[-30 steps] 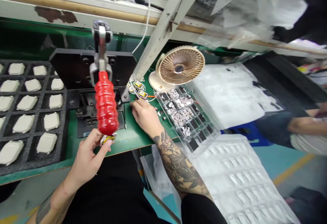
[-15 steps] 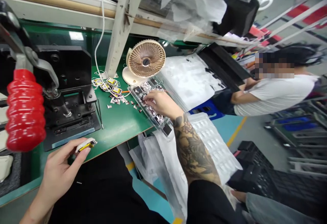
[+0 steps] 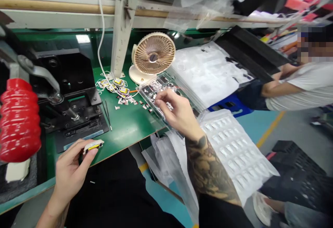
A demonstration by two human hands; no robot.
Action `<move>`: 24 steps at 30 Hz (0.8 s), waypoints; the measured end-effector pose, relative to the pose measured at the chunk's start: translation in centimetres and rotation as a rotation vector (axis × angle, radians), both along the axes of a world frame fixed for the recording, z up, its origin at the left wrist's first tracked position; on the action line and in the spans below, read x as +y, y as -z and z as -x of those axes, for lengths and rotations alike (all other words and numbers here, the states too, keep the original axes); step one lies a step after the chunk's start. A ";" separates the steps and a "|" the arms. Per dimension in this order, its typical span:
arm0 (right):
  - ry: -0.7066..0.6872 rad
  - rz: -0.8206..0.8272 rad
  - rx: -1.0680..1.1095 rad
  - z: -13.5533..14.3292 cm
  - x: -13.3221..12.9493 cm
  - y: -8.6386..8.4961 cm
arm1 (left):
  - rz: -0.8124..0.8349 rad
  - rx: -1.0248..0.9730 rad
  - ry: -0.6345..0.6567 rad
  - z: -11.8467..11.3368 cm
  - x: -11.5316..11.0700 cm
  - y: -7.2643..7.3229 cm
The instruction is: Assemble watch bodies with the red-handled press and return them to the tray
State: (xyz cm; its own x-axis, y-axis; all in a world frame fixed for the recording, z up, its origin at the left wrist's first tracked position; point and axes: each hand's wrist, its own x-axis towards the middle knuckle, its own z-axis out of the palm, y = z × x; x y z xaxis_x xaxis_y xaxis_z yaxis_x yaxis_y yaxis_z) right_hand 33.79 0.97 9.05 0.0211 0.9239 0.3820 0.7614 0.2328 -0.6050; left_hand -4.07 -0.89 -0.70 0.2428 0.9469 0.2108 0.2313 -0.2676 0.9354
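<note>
My left hand (image 3: 70, 172) pinches a small white plastic casing (image 3: 93, 142) with a yellow part and dark bits along its side. It is held above the front edge of the green bench (image 3: 125, 131). My right hand (image 3: 179, 115) hovers over a clear compartment box (image 3: 144, 98) full of small parts. Its thumb and forefinger are brought together; whatever is between them is too small or hidden to make out. Small flat pieces (image 3: 126, 101) lie scattered beside the box. Behind them sits a cluster of yellow and white wired modules (image 3: 112, 86).
A black press (image 3: 78, 103) with a red ribbed handle (image 3: 19, 120) stands at the left. A beige fan (image 3: 154, 56) is behind the box. Thin dark rods (image 3: 107, 115) lie near the press. A white moulded tray (image 3: 226, 148) is at the right, with a seated co-worker (image 3: 304, 82) beyond.
My right hand has lifted a little from the box's parts, and its fingers are more curled. The left hand still holds the casing. The camera view has shifted.
</note>
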 end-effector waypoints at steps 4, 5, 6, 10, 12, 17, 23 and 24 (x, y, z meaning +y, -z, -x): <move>-0.202 -0.150 0.155 7.0 -1.5 2.9 | -0.007 0.048 0.086 -0.5 0.2 -1.3; -0.234 -0.145 0.229 8.7 -1.5 3.8 | -0.001 0.056 0.101 -0.6 0.2 -1.5; -0.256 -0.135 0.316 10.4 -1.5 4.6 | 0.007 0.061 0.107 -0.6 0.3 -1.7; -0.338 -0.158 0.565 15.1 -1.1 6.6 | 0.029 0.058 0.093 -0.9 0.2 -1.9; -0.394 -0.176 0.555 16.0 -0.8 6.9 | 0.018 0.043 0.069 -1.1 0.1 -1.9; -0.465 -0.122 0.516 15.5 -0.5 6.9 | -0.022 0.025 0.061 -1.3 0.0 -2.0; -0.434 -0.104 0.435 15.3 -0.7 7.0 | -0.021 0.027 0.023 -1.3 0.1 -2.0; -0.437 -0.087 0.432 15.3 -0.7 6.9 | -0.019 0.032 0.021 -1.3 0.1 -2.0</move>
State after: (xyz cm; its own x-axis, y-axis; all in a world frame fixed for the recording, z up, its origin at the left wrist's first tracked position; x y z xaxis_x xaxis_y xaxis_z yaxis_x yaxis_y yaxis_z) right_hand 18.45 0.25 2.18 -0.1822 0.8481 0.4975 0.2749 0.5297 -0.8024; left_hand -2.81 -0.77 1.29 0.2697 0.9373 0.2208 0.2554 -0.2907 0.9221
